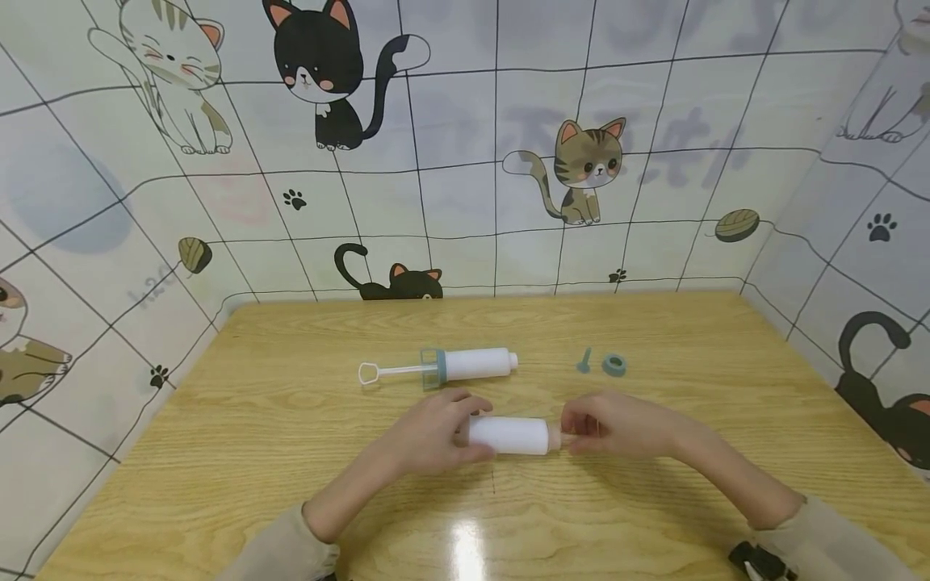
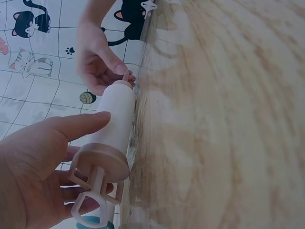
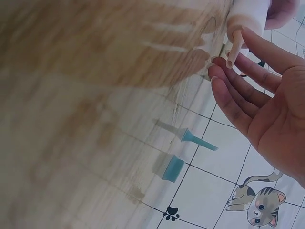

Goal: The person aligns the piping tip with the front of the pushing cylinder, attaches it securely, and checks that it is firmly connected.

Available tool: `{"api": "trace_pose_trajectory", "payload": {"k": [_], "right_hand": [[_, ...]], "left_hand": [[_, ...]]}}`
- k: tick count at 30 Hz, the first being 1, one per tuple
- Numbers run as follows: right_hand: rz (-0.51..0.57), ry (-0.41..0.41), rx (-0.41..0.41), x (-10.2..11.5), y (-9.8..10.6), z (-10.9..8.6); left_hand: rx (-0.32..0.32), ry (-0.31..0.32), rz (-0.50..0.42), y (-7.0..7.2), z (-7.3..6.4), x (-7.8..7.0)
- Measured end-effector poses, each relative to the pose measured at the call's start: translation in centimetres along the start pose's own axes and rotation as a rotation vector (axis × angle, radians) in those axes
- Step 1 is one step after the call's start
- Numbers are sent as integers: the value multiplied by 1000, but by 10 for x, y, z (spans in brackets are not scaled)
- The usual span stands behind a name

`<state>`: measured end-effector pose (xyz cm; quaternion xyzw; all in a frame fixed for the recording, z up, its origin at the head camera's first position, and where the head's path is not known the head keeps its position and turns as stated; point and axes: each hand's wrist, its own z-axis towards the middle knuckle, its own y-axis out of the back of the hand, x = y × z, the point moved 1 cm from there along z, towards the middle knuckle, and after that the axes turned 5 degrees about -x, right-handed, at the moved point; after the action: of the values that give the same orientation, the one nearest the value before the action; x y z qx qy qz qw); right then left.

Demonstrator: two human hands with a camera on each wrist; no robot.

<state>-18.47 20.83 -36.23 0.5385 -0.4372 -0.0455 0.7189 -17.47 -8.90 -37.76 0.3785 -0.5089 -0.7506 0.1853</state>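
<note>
A white-barrelled plunger syringe (image 1: 512,435) with pink end fittings lies level, close over the table. My left hand (image 1: 439,432) grips its barrel near the handle end, the thumb along the near side in the left wrist view. A pink flange (image 2: 112,162) and the plunger's loop handle (image 2: 90,210) stick out beside that palm. At the other end, my right hand (image 1: 617,424) pinches the slim pink nozzle (image 3: 234,52) between thumb and fingertips. The nozzle sits in a pink collar (image 1: 555,436) on the barrel.
Behind the hands lies a second syringe (image 1: 475,364) with a blue-green flange and its plunger (image 1: 400,370) drawn out. To its right are a blue-green nozzle (image 1: 584,361) and a ring cap (image 1: 613,365). A cat-patterned sheet (image 1: 465,194) encloses the wooden table (image 1: 291,500).
</note>
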Motion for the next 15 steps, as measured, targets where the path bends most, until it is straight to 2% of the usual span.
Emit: {"api": "trace_pose_trajectory", "payload": {"k": [7,15], "right_hand": [[-19,27,-41,-1,3,-2],[-38,-64,-49,0,10,-5]], "left_hand": [[-25,-15,-22,4,-1,-1],[-65,-19,-65,10,2,-3]]}}
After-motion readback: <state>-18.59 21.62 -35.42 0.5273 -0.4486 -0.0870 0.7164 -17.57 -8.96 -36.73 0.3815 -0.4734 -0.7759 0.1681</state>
